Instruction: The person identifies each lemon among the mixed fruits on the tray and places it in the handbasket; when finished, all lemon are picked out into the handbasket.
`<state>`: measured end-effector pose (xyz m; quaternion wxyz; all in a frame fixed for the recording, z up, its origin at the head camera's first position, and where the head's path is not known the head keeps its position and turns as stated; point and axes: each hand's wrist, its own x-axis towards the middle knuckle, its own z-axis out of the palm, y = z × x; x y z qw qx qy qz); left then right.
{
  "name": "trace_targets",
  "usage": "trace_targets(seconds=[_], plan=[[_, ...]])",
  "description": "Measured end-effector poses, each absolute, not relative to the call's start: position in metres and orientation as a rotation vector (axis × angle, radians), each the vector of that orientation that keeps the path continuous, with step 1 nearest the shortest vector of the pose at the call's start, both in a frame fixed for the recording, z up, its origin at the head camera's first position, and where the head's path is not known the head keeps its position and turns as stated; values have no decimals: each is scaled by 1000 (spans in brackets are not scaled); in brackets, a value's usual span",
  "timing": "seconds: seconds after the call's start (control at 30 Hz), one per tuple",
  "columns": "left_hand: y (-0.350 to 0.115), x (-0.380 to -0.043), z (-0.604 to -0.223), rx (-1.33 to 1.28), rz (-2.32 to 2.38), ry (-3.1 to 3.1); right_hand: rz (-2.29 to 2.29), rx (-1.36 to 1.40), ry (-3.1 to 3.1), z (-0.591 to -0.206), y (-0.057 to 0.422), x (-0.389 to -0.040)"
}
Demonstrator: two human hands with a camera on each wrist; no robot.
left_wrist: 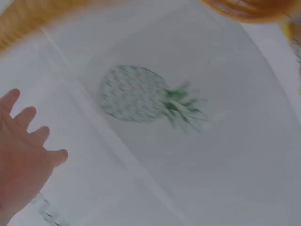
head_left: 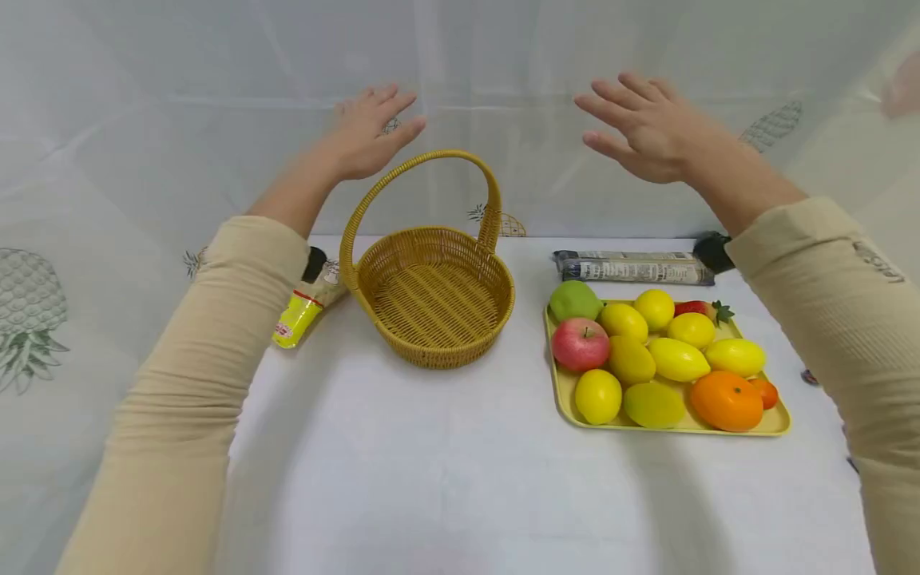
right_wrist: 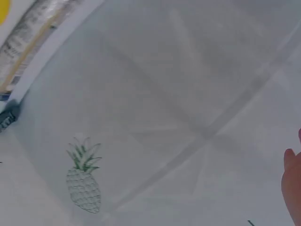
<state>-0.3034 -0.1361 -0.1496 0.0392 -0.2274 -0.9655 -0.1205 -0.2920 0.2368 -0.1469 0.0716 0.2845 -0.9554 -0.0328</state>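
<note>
In the head view, I observe the left hand (head_left: 374, 136) raised before the pineapple-printed sheet (head_left: 503, 48), fingers extended and spread, grip released. It is near the handle of the wicker basket (head_left: 440, 356), which stands upright on the white tabletop (head_left: 431, 487), left of the fruit tray (head_left: 778, 419). I see the right hand (head_left: 647, 132) raised likewise, fingers straight and spread, beyond the tray and the dark packet (head_left: 632, 267) lying just behind it. The tray carries a red apple (head_left: 580, 345), a green fruit (head_left: 575, 302), an orange fruit (head_left: 726, 401), a strawberry (head_left: 695, 311) and several yellow fruits (head_left: 678, 359). A yellow-ended packet (head_left: 298, 319) lies left of the basket. In the left wrist view, I register the left hand at the left edge, fingers apart; blurred wickerwork crosses the upper corners. In the right wrist view, the right hand is cut off at the right edge, so I cannot tell its full finger position there; the dark packet occupies the upper left.
</note>
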Motion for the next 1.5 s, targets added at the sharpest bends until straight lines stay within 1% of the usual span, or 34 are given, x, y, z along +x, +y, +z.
trace_targets(seconds=[0.13, 0.3, 0.43, 0.6, 0.8, 0.9, 1.03, 1.1, 1.23, 1.33, 1.5], plan=[[-174, -294, -166, -777, -514, -2926, -53, 1019, -2803, -175, 260, -268], [-205, -284, -205, -817, -694, -2902, 123, 1141, -2748, -217, 286, -237], [-218, -280, -241, -806, -848, -2891, 554, 1077, -2797, -247, 304, -210], [-227, -277, -282, -676, -1140, -2885, 1130, 945, -2737, -276, 326, -180], [-228, -271, -322, -488, -1392, -2871, 1752, 974, -2519, -305, 373, -171], [-225, -269, -336, -446, -1456, -2850, 1970, 898, -2436, -317, 399, -167], [-222, -264, -349, -381, -1556, -2836, 2092, 751, -2365, -332, 434, -160], [-221, -262, -355, -353, -1632, -2832, 2190, 720, -2304, -341, 451, -157], [-220, -260, -364, -387, -1790, -2779, 2398, 668, -2194, -358, 481, -154], [-220, -261, -371, -398, -1893, -2718, 2484, 588, -2184, -367, 497, -150], [-216, -256, -379, -308, -2029, -2644, 2680, 547, -2147, -381, 511, -143]])
